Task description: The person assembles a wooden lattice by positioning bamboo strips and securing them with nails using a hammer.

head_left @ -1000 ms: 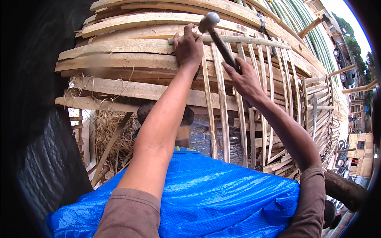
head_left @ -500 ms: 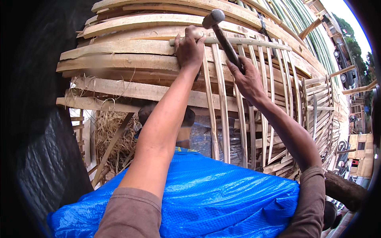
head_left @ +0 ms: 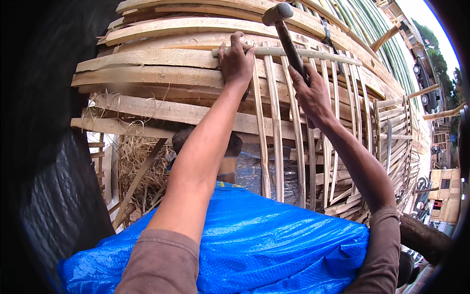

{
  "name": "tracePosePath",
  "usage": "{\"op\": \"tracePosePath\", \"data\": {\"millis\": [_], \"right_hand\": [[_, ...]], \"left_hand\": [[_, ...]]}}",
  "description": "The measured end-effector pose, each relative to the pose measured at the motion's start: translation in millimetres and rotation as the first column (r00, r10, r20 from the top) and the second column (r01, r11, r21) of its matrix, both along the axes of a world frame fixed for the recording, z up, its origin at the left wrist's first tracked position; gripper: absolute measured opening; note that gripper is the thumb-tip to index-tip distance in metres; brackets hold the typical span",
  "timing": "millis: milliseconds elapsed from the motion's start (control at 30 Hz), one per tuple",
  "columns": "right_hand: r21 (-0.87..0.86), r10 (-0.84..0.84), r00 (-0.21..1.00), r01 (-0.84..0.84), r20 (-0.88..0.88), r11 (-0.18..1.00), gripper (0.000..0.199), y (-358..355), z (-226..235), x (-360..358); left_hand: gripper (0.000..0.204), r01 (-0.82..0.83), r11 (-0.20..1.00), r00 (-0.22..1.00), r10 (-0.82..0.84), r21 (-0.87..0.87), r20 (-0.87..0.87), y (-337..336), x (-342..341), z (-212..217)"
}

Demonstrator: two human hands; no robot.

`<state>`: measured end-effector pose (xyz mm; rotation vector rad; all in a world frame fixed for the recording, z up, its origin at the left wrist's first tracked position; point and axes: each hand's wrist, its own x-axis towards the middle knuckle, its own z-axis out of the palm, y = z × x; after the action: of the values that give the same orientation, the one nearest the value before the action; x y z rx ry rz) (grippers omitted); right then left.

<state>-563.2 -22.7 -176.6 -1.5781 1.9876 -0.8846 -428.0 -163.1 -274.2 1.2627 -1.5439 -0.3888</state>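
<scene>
My right hand (head_left: 312, 95) is closed around the dark handle of a hammer (head_left: 290, 44), whose metal head is raised above a slatted frame. My left hand (head_left: 237, 63) is closed at the left end of the frame's pale crossbar (head_left: 303, 52), fingers curled over it. Whether a nail sits between the thumb and fingertip is too small to tell. Several thin wooden slats (head_left: 275, 132) run down from the crossbar toward me, spaced side by side. Immediately beside the left hand is the first slat (head_left: 260, 132); its top is partly hidden by that hand.
Stacked rough planks (head_left: 147, 76) lie behind the frame. A blue tarp (head_left: 279, 240) spreads in front of me, between my arms. More slatted pieces (head_left: 394, 132) stand at right, near green bamboo poles (head_left: 372, 44). Dry straw (head_left: 139, 166) hangs under the planks; black sheeting (head_left: 58, 186) is at left.
The hammer and my right hand have moved slightly up and to the right. My left hand stays at the crossbar's end, its fingers shifted a little.
</scene>
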Motion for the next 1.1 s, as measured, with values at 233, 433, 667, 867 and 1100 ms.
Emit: {"op": "tracePosePath", "data": {"millis": [233, 433, 667, 867, 1100], "right_hand": [[0.016, -0.008, 0.999, 0.008, 0.044, 1.0, 0.045, 4, -4, 3], [0.119, -0.011, 1.0, 0.012, -0.015, 0.993, 0.044, 11, -8, 3], [0.181, -0.043, 0.998, 0.036, 0.035, 0.983, 0.043, 14, -18, -2], [0.14, -0.013, 0.999, 0.019, -0.046, 0.99, 0.046, 13, -29, -9], [0.209, 0.054, 0.998, -0.047, -0.031, 0.977, 0.048, 8, -29, -12]], "left_hand": [[0.052, -0.021, 1.0, 1.0, 0.02, 0.023, 0.023, 3, 2, -3], [0.045, -0.017, 1.0, 0.997, 0.018, -0.016, 0.075, 5, 2, 0], [0.029, 0.013, 0.998, 0.996, -0.007, -0.061, 0.089, 5, 5, -2], [0.023, 0.047, 0.993, 0.994, -0.036, -0.108, 0.1, 5, 5, -1], [0.021, 0.07, 0.993, 0.993, -0.06, -0.093, 0.099, 4, 7, -5]]}}
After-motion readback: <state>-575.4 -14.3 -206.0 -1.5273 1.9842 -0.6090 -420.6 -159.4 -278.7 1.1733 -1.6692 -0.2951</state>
